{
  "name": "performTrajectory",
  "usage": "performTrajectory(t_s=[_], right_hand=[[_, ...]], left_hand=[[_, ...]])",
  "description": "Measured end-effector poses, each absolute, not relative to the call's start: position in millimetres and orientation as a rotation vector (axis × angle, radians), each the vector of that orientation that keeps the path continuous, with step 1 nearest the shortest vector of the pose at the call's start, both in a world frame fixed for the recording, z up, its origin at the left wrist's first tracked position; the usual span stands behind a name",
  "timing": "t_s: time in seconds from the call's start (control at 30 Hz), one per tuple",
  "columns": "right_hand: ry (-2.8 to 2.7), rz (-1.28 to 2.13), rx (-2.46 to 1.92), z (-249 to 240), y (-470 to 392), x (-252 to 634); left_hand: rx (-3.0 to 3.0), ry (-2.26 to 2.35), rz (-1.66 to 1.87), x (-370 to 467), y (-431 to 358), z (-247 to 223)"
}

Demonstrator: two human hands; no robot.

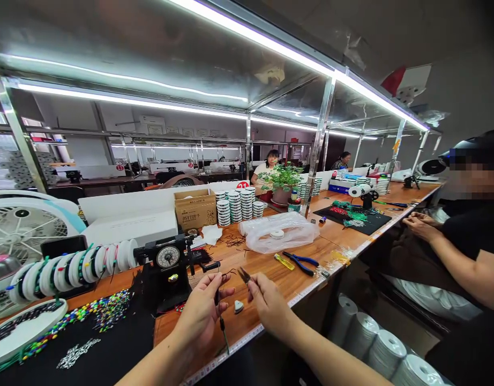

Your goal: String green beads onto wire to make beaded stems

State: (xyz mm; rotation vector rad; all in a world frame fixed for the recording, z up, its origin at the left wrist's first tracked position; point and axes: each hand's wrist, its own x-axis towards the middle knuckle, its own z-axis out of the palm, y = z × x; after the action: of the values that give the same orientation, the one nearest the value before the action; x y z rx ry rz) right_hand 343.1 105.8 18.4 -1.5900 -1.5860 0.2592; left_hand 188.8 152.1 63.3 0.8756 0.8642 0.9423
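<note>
Over the front edge of the wooden bench, my left hand (202,305) is closed, fingertips pinching a thin dark cord (224,331) whose green lower end hangs below the palm. A short dark strand sticks out above these fingers. To its right, my right hand (271,303) is closed around a small two-tipped metal tool (244,275); its handle is hidden, so I cannot tell tweezers from snips. The tips point at the left hand's fingertips, a small gap apart. A small white-and-grey wedge-shaped piece (238,306) lies on the bench between the hands.
A black hand-cranked winder (166,262) with white spools (74,268) stands left, beside colourful beads (110,311). Blue-handled pliers (301,262), a yellow cutter (284,261) and a plastic bag (279,233) lie ahead. A co-worker's hands (424,225) are at right.
</note>
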Motion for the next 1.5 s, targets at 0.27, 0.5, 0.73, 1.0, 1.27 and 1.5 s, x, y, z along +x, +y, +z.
performTrajectory(t_s=[0.27, 0.5, 0.73, 1.0, 1.27, 1.5], right_hand=[[-1.303, 0.697, -1.411, 14, 118, 316], [-1.3, 0.617, -1.506, 16, 123, 315], [-1.32, 0.548, -1.562, 13, 129, 320], [-1.41, 0.336, -1.762, 13, 133, 329], [-1.45, 0.153, -2.006, 14, 144, 351], [-1.491, -0.048, -2.235, 13, 159, 379]], left_hand=[[0.857, 0.853, 0.943, 198, 158, 56], [0.854, 0.867, 0.948, 203, 158, 54], [0.848, 0.877, 0.948, 210, 161, 56], [0.85, 0.896, 0.923, 222, 165, 60], [0.876, 0.944, 0.929, 223, 173, 55], [0.906, 0.968, 0.909, 220, 171, 58]])
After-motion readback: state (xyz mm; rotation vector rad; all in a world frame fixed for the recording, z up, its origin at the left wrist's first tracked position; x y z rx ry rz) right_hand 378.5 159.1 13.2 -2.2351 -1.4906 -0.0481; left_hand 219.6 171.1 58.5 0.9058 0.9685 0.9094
